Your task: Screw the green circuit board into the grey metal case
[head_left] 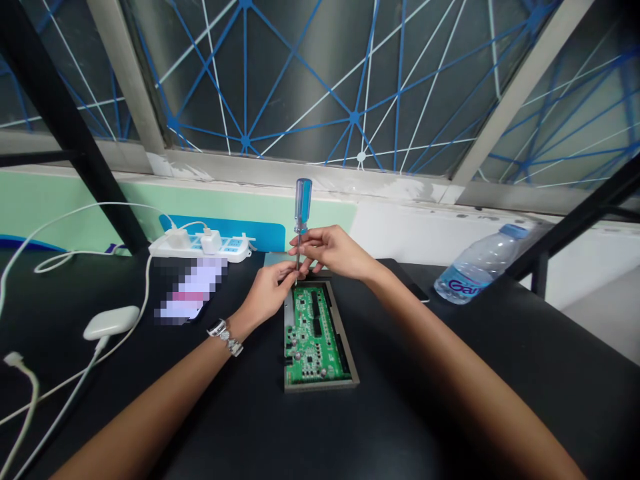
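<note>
A green circuit board (313, 337) lies in a grey open case (347, 347) on the black table (425, 400). A screwdriver (301, 207) with a clear blue handle stands upright, its tip at the board's far left corner. My right hand (333, 252) pinches the metal shaft just below the handle. My left hand (270, 293), with a watch on its wrist, has its fingers closed around the lower shaft near the tip.
A white power strip (200, 245) with chargers plugged in sits at the back left, white cables (75, 373) trailing across the table. A white oval device (111, 321) lies at left. A plastic water bottle (480, 267) lies on its side at right. A black post (570, 230) slants behind it.
</note>
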{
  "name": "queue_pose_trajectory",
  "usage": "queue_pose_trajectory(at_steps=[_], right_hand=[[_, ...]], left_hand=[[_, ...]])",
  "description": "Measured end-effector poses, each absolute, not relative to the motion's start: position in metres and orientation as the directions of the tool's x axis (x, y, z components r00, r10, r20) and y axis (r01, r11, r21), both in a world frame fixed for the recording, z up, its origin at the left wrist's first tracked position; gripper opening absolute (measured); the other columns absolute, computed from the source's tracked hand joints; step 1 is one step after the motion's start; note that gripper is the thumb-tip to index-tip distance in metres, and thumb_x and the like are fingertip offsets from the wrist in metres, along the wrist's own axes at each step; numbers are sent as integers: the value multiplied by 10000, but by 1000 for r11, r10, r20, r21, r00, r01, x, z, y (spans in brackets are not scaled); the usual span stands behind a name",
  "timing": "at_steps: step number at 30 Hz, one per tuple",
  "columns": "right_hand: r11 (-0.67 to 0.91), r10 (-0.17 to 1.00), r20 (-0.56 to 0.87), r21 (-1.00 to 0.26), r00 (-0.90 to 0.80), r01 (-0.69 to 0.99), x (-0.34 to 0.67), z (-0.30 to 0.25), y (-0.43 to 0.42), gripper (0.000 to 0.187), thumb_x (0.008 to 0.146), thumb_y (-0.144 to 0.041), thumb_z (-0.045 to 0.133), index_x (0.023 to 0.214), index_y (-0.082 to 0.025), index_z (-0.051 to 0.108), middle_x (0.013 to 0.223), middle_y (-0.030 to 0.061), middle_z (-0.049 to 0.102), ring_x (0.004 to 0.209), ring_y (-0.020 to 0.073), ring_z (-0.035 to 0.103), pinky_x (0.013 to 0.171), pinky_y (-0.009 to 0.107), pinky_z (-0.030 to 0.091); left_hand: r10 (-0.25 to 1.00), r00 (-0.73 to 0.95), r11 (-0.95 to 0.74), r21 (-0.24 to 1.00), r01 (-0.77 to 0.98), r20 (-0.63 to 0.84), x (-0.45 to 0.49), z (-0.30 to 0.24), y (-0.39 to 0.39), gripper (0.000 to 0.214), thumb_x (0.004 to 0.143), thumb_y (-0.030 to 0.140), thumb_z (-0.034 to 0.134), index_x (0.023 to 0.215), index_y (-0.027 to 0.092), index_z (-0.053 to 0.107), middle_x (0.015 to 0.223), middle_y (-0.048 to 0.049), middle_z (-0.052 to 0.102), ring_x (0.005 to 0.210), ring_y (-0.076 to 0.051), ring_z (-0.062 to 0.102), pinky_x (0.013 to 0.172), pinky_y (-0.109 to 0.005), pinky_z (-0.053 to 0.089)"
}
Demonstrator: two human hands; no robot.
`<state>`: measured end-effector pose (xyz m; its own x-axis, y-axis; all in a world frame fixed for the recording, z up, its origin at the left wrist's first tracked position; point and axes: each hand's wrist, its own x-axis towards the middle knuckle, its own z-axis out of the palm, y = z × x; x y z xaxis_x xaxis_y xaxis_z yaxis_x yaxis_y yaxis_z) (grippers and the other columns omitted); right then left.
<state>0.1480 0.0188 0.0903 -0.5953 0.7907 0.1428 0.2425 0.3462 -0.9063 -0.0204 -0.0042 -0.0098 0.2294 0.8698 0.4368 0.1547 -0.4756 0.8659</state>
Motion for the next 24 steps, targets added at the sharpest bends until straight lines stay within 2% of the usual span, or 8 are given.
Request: queue_pose_trajectory(at_steps=[5,11,17,20,24], right_hand=[[407,814,201,-866,-545,289,145,85,21,144,803,-276,663,857,-142,651,706,47,698,672,178,698,513,231,506],[538,820,358,-748,-446,389,143,79,26,167,775,-309,690,736,-167,612,680,31,665,618,147,621,552,266,463],[588,805,436,-679,-402,440,141,71,29,228,783,-358,693,709,-187,561,702,25,649,648,152,607,592,285,461],[573,813,421,-702,-402,423,141,72,28,227,779,-362,706,754,-174,582,737,31,653,654,150,613,574,277,466],[448,827,255,-836,-500,315,144,81,23,287,808,-331,683,1010,-135,626,968,85,677,635,137,645,499,258,480]], left_hand=[[864,168,-501,844,190,475,-19,-8,-5,214,877,302,631,1041,169,662,1059,-94,731,1001,-235,694,930,-373,531],[853,43,-507,805,309,520,-14,-7,-9,153,817,319,709,866,185,653,863,-47,724,837,-214,701,815,-340,549],[873,19,-475,838,268,488,-15,-12,-5,166,813,328,707,829,175,645,803,-41,718,760,-201,698,725,-309,550],[891,45,-451,869,203,452,-18,-13,-3,166,819,322,699,856,162,670,843,-64,739,803,-217,712,759,-322,557],[901,125,-432,890,148,416,-19,-11,-3,180,865,301,642,932,143,697,935,-97,754,889,-233,718,829,-343,551]])
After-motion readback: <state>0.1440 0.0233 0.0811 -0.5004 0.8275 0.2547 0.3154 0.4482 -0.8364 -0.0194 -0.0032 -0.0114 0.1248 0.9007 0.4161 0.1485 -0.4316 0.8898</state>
